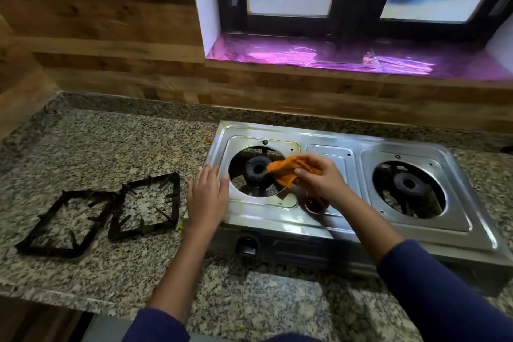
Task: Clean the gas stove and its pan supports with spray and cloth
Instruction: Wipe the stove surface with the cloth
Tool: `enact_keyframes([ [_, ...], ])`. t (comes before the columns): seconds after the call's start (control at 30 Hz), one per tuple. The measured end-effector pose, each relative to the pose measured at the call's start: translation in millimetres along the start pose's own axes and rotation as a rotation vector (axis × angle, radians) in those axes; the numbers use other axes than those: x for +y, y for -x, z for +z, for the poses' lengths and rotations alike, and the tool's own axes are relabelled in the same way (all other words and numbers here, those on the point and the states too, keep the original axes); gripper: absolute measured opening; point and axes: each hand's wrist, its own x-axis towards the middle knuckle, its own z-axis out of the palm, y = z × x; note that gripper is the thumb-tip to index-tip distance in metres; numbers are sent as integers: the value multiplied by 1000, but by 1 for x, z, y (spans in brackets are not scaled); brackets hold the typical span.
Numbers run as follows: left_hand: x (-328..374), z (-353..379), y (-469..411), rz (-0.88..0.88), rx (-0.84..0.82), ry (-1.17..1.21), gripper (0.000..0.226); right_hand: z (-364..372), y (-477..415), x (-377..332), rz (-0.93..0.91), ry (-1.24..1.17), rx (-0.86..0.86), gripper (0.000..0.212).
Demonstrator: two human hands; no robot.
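Observation:
A steel two-burner gas stove [349,233] sits on the granite counter with both pan supports off. My right hand [322,180] grips an orange cloth [286,172] and presses it at the right edge of the left burner [258,171] opening. My left hand [206,197] lies flat, fingers apart, on the stove's left edge. The right burner [409,184] is uncovered. Two black pan supports lie flat on the counter left of the stove, one nearer [172,203], one farther left [44,233]. No spray bottle is in view.
The granite counter [105,147] extends left and in front of the stove. A black knob [247,247] sits on the stove's front panel. A wood-look wall runs behind, with a window and a shiny purple-lined sill [333,55] above the stove.

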Motion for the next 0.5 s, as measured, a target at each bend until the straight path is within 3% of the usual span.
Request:
enact_keyframes([
  [0.1, -2, 4, 3, 4, -17, -39, 57, -10, -11, 16, -25, 206, 40, 33],
  [0.2, -8, 5, 4, 31, -16, -46, 62, 6, 6, 19, -35, 246, 2, 37],
  [0.5, -1, 2, 3, -4, -11, -1, 59, 51, 65, 13, -153, 178, -349, 27],
])
